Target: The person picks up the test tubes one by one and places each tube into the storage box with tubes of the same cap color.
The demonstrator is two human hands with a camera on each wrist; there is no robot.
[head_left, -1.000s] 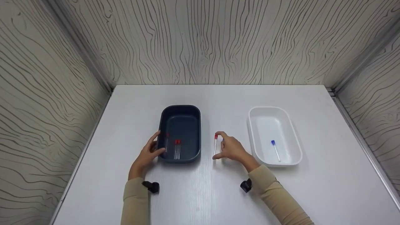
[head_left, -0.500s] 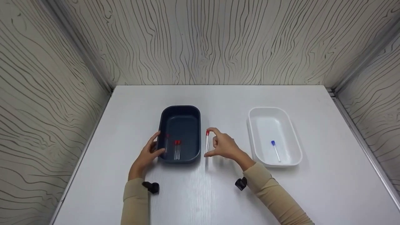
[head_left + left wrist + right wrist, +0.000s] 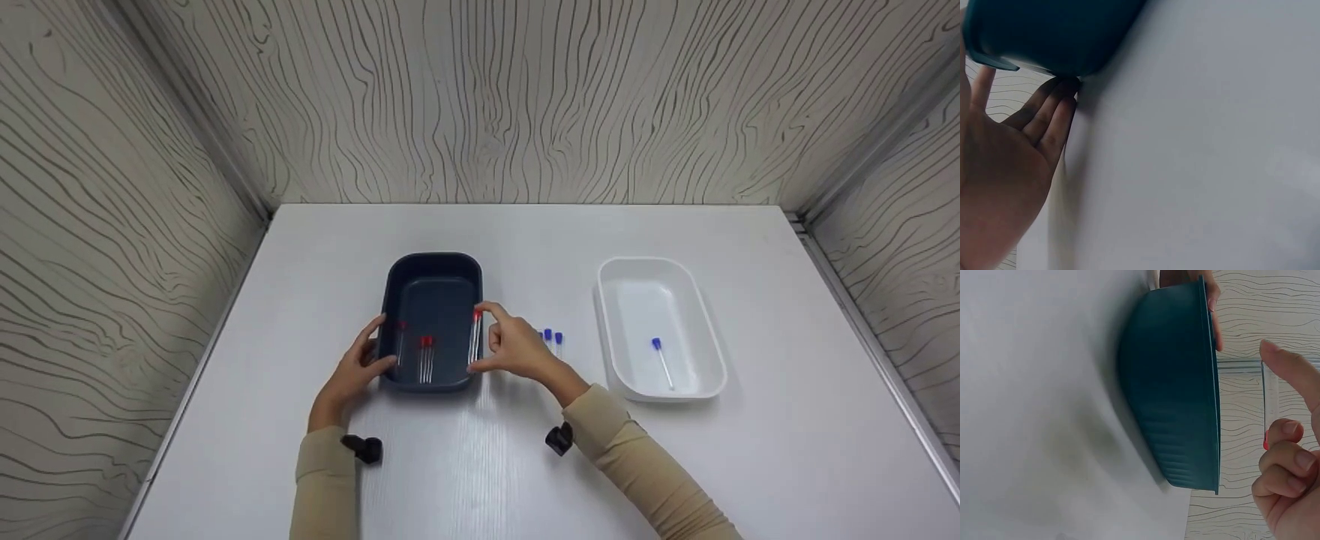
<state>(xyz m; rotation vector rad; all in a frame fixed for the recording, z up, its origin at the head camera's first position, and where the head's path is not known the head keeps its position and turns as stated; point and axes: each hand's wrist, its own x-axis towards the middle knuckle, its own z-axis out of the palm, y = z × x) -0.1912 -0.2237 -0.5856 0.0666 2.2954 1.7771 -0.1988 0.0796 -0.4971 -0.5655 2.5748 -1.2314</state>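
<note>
A clear tube with a red cap (image 3: 475, 341) is pinched lengthwise between the thumb and index finger of my right hand (image 3: 517, 346), over the right rim of the dark blue bin (image 3: 442, 292). In the right wrist view the tube (image 3: 1270, 396) stands apart from the bin's wall (image 3: 1171, 388), its red end by the index finger. My left hand (image 3: 356, 375) holds the bin's left side, thumb at the rim; in the left wrist view, fingers (image 3: 1050, 115) touch its underside edge. Inside the bin lie several red-capped tubes (image 3: 426, 360).
A white bin (image 3: 720, 375) stands to the right with one blue-capped tube (image 3: 663, 364) in it. Several blue-capped tubes (image 3: 559, 339) lie on the white table (image 3: 465, 465) behind the right hand, partly hidden. Patterned walls (image 3: 487, 97) enclose the table.
My right hand has carried the red-capped tube leftward from the table between the bins to the dark blue bin's right rim. The blue-capped tubes have come into view. The left hand stays put.
</note>
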